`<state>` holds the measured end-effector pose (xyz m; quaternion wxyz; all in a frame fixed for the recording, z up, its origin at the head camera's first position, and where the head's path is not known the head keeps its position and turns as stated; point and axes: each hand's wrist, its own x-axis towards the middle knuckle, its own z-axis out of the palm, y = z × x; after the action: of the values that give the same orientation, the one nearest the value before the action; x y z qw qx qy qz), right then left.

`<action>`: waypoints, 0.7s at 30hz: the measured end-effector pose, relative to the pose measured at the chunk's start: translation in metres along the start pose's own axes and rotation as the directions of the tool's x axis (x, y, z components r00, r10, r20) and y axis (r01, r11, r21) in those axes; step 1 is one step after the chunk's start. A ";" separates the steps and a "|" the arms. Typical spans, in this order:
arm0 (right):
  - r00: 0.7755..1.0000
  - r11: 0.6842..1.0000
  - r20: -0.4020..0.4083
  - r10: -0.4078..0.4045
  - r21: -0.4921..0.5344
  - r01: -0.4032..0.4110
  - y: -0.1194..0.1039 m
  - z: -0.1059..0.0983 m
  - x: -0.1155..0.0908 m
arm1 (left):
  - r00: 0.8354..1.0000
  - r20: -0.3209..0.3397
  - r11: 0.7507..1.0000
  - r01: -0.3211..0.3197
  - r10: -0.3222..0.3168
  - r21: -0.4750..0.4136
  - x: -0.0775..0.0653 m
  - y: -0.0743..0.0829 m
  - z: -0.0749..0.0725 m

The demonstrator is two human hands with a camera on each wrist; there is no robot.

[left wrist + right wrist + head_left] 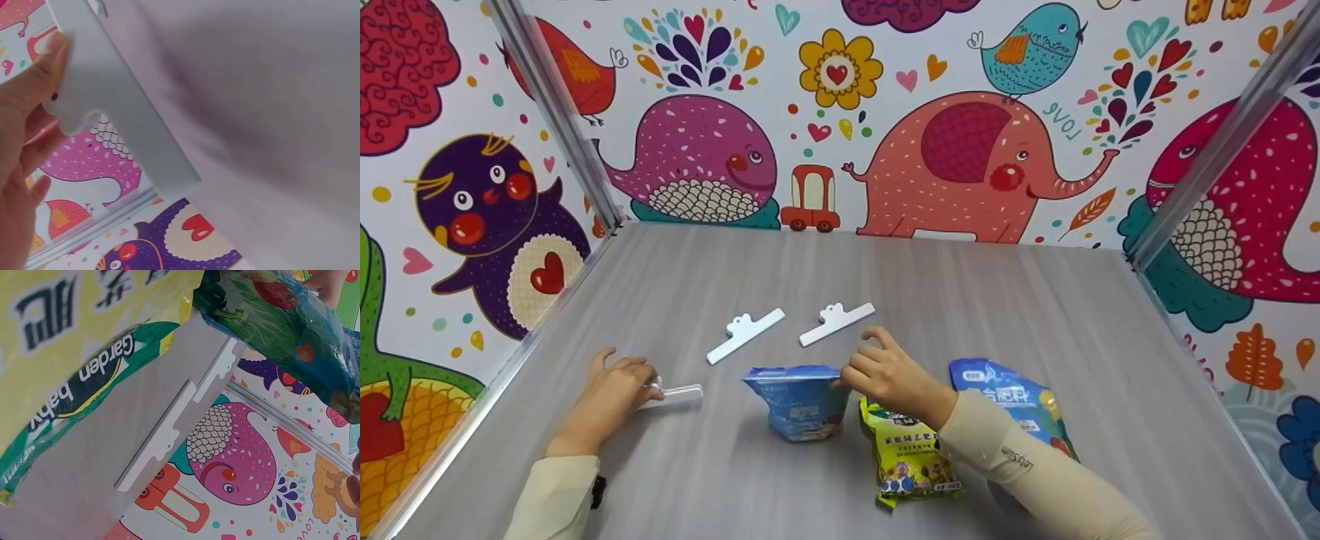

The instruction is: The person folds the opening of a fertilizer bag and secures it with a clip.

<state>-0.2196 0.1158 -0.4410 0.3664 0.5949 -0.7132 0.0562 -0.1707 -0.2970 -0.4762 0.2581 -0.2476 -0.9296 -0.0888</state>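
Note:
My left hand [615, 397] grips a white bag clip [679, 395] at the left of the table. In the left wrist view the clip [121, 107] shows large, thumb on its handle and its long bar pointing away. My right hand [896, 375] pinches the top right corner of a small blue printed bag [806, 405], which stands upright with its top edge folded flat. Under my right forearm lie a yellow-green bag [911, 465], partly covered by the sleeve, and a larger blue bag [1020, 405]. The right wrist view shows the yellow-green bag [95, 343] close up.
Two more white bag clips, a left one [744, 337] and a right one [838, 322], lie slanted on the grey table [960, 300] beyond the blue bag. Cartoon-printed walls [825, 120] with metal corner posts [559, 112] enclose the table at the back and sides.

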 end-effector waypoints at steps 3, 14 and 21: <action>1.000 1.000 -0.002 -0.001 -0.003 0.001 0.000 0.000 0.000 | 0.998 -0.046 0.999 -0.039 0.039 0.011 0.003 0.003 -0.001; 1.000 1.000 0.007 -0.001 0.008 0.001 -0.001 -0.001 0.000 | 0.990 -0.092 0.994 -0.102 0.105 0.040 0.014 0.021 -0.011; 1.000 1.000 -0.012 -0.009 -0.001 0.009 0.000 0.001 -0.002 | 0.974 -0.142 0.984 -0.169 0.174 0.053 0.020 0.025 -0.014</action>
<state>-0.2201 0.1168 -0.4423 0.3709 0.5977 -0.7084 0.0578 -0.1668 -0.2707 -0.4525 0.3373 -0.3145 -0.8849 -0.0654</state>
